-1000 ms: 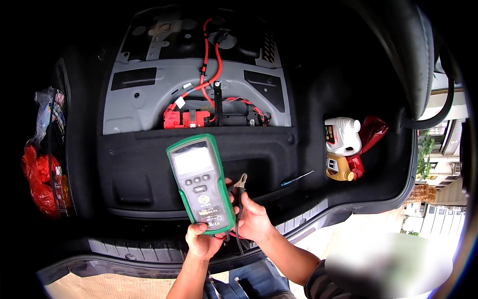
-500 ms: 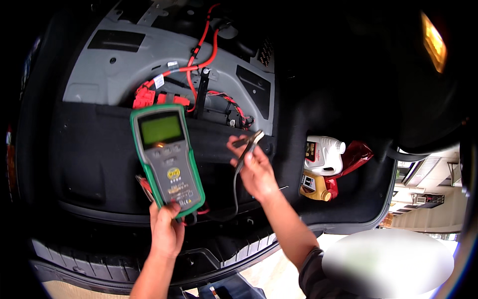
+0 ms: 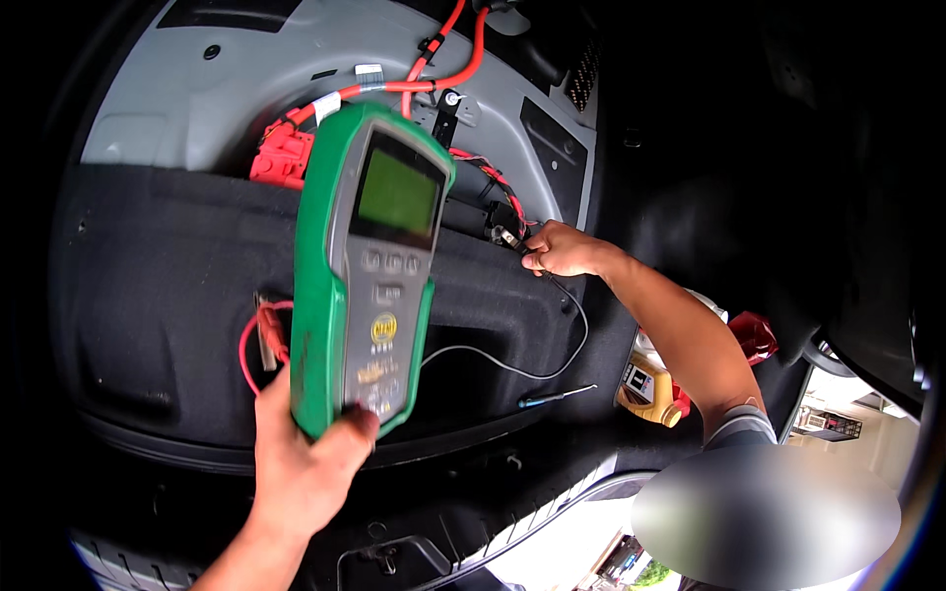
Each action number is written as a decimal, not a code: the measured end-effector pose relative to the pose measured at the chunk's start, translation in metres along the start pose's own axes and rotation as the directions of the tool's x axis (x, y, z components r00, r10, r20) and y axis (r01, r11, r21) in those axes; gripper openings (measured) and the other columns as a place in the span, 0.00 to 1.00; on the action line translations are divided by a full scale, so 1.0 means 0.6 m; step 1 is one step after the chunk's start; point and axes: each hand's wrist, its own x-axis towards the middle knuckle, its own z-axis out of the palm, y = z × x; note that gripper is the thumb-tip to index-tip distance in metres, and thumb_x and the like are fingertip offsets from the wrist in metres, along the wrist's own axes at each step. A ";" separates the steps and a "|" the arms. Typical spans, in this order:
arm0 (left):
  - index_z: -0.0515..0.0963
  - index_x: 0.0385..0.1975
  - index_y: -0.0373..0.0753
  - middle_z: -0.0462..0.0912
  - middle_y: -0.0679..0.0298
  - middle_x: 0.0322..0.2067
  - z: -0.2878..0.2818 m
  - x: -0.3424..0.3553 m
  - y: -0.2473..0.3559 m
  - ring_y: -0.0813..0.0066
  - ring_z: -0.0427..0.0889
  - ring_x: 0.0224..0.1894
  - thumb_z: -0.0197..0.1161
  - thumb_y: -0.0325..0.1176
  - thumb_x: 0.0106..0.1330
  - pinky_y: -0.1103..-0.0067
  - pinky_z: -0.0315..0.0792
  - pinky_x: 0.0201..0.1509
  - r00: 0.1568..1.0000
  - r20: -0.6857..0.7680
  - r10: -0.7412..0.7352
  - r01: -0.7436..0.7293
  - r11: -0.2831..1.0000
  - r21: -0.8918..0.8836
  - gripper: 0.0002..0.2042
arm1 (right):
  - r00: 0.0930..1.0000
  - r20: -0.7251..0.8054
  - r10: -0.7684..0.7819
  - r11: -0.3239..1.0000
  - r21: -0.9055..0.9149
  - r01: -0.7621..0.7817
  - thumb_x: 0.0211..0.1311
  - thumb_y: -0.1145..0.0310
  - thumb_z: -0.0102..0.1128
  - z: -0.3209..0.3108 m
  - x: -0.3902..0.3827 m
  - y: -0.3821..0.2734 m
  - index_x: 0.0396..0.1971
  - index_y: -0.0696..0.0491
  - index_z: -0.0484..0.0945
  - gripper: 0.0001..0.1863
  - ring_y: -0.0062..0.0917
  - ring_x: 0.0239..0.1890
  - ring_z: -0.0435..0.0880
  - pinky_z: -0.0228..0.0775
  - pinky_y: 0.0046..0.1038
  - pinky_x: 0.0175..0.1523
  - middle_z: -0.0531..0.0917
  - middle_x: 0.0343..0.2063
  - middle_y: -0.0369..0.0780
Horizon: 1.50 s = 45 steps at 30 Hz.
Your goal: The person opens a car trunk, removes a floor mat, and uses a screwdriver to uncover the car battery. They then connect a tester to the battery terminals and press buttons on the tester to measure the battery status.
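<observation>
My left hand [image 3: 307, 448] is closed around the lower end of a green and grey handheld battery tester [image 3: 379, 295], tilted in front of me. Its greenish screen [image 3: 396, 197] shows no figures I can make out. Beside that hand is a red clamp [image 3: 272, 330] on a red lead; whether my fingers hold it is hidden. Farther right, my right hand [image 3: 564, 248] grips a dark clamp [image 3: 510, 238] whose metal jaws are at the battery terminal area, by the red and black wires [image 3: 507, 187]. Whether the jaws bite the terminal is unclear. A thin black lead [image 3: 581, 325] loops from the clamp toward the tester.
A red terminal cover [image 3: 281, 158] and thick red cables [image 3: 448, 79] lie in the grey well. On the black trunk lining [image 3: 177, 266] rests a thin hooked tool with a blue handle [image 3: 540, 401]. A gold bottle [image 3: 645, 394] stands right, below my forearm, near red plastic [image 3: 755, 335].
My right hand has moved right and away from me with the clamp, down to the battery. The tester has come closer and turned. The red clamp now shows left of it.
</observation>
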 end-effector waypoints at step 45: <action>0.75 0.39 0.34 0.78 0.68 0.30 -0.071 -0.007 0.045 0.82 0.76 0.33 0.68 0.31 0.54 0.81 0.74 0.38 0.990 -0.135 0.043 -0.050 0.998 -0.049 0.15 | 0.854 -0.513 0.086 -0.060 0.853 0.519 0.61 0.82 0.47 0.078 -0.093 -0.196 0.52 0.60 0.69 0.18 0.33 0.41 0.85 0.75 0.23 0.38 0.79 0.47 0.45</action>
